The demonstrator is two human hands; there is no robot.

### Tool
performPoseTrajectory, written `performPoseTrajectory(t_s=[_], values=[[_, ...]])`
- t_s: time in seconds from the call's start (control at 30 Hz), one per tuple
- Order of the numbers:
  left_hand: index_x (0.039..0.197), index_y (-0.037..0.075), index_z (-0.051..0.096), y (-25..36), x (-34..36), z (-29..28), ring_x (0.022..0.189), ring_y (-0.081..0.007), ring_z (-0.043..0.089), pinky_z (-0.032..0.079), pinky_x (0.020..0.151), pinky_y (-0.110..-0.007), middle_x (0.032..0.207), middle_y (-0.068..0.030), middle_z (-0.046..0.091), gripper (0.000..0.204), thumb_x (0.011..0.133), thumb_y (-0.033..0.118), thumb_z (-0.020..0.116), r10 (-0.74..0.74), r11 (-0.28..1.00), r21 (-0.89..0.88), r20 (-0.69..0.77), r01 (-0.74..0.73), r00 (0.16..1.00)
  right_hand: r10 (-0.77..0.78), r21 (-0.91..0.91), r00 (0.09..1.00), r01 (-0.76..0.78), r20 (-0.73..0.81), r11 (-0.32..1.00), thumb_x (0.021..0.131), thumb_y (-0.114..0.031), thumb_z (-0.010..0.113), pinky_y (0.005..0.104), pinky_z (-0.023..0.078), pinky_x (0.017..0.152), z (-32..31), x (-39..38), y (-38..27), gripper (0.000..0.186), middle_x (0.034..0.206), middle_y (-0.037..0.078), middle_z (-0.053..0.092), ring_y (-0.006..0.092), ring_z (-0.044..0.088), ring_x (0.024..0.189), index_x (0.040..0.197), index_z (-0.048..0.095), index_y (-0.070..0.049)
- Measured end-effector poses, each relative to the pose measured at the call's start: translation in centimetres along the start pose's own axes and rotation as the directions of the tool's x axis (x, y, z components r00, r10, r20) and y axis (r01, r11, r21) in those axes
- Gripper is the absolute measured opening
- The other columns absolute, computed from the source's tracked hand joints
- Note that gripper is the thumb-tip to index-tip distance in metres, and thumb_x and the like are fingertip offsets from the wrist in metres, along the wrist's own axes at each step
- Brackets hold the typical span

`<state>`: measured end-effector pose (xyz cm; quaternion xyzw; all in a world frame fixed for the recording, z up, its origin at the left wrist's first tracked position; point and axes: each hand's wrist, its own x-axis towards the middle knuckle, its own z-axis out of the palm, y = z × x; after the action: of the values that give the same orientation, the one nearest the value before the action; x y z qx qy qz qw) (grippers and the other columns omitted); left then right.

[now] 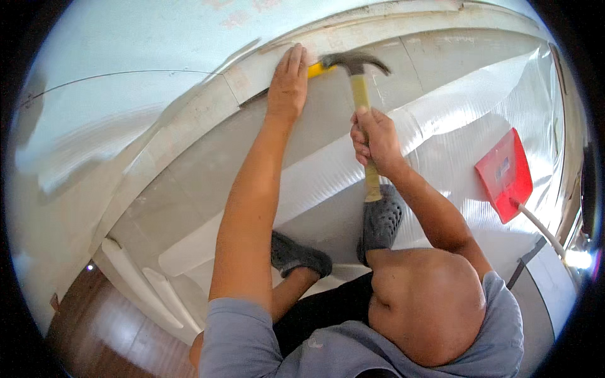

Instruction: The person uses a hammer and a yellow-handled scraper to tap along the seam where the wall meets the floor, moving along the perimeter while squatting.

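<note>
My right hand (378,138) is wrapped round the yellowish handle of a claw hammer (360,92). The hammer's dark head is raised level with my left hand, its claw pointing right and its striking face against or very close to a yellow handle (322,69). That handle sticks out on the right side of my left hand (288,85), which is closed over it against the pale skirting strip (217,94) along the wall's foot. The rest of the yellow-handled tool is hidden under my fingers. A dark gap shows along the strip's lower edge, just left of that hand.
Clear plastic sheeting (466,113) covers part of the tiled floor. A red dustpan (504,176) with a pale handle lies at the right. Long white trim pieces (142,283) rest at the lower left, beside brown wood-look flooring (120,331). My dark clogs (382,220) stand below the hammer.
</note>
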<state>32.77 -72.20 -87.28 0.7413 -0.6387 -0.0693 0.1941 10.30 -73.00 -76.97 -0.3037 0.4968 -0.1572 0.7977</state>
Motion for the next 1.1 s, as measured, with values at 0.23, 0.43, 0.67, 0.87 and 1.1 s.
performPoseTrajectory(t_s=[0.23, 0.43, 0.67, 0.87, 1.1], values=[[0.154, -0.002, 0.039, -2.1, -1.5, -0.6, 0.148, -0.0309, 0.039, 0.034, 0.125, -0.04, 0.161, -0.0147, 0.038, 0.058, 0.097, -0.004, 0.051, 0.126, 0.972, 0.199, -0.01, -0.121, 0.992, -0.124, 0.209, 0.924, 0.21, -0.362, 0.955, 0.109, -0.04, 0.051, 0.0284, 0.04, 0.041, -2.5, 0.4, -1.0, 0.034, 0.069, 0.0, 0.047, 0.0089, 0.041, 0.049, 0.102, 0.047, -0.008], [0.154, -0.002, 0.039, -1.6, -0.9, -0.2, 0.149, -0.0316, 0.037, 0.035, 0.124, -0.041, 0.163, -0.0143, 0.035, 0.062, 0.093, -0.009, 0.049, 0.109, 0.979, 0.171, -0.005, -0.107, 0.994, 0.136, -0.131, 0.989, -0.142, -0.052, 0.981, 0.106, -0.035, 0.053, 0.0275, 0.039, 0.043, -3.9, 1.8, -3.2, 0.028, 0.07, -0.003, 0.047, 0.0077, 0.039, 0.05, 0.097, 0.053, -0.008], [0.152, -0.004, 0.041, -2.1, -1.3, -0.4, 0.149, -0.0312, 0.036, 0.035, 0.125, -0.04, 0.163, -0.0146, 0.036, 0.06, 0.093, -0.007, 0.048, 0.145, 0.977, 0.158, -0.019, -0.14, 0.989, -0.078, 0.208, 0.912, 0.174, -0.403, 0.963, 0.107, -0.036, 0.053, 0.0253, 0.038, 0.043, -2.9, 2.2, -1.2, 0.029, 0.071, -0.003, 0.044, 0.0063, 0.038, 0.051, 0.099, 0.052, -0.008], [0.151, -0.004, 0.042, -2.0, -1.3, -0.8, 0.149, -0.0297, 0.036, 0.035, 0.125, -0.039, 0.161, -0.0136, 0.035, 0.055, 0.097, -0.004, 0.05, 0.116, 0.972, 0.205, 0.012, -0.116, 0.993, 0.079, -0.061, 0.991, -0.086, -0.108, 0.994, 0.107, -0.038, 0.053, 0.0256, 0.036, 0.04, -4.6, 1.2, -2.9, 0.03, 0.069, -0.004, 0.043, 0.006, 0.036, 0.048, 0.098, 0.051, -0.009], [0.152, -0.003, 0.04, -2.3, -1.5, -0.3, 0.148, -0.0295, 0.036, 0.035, 0.125, -0.039, 0.16, -0.0129, 0.035, 0.056, 0.097, -0.003, 0.049, 0.11, 0.98, 0.165, 0.004, -0.109, 0.994, 0.097, -0.094, 0.995, -0.098, -0.016, 0.991, 0.108, -0.038, 0.053, 0.0245, 0.037, 0.039, -3.6, 1.6, -2.7, 0.031, 0.069, -0.004, 0.043, 0.0054, 0.038, 0.048, 0.098, 0.051, -0.009]])
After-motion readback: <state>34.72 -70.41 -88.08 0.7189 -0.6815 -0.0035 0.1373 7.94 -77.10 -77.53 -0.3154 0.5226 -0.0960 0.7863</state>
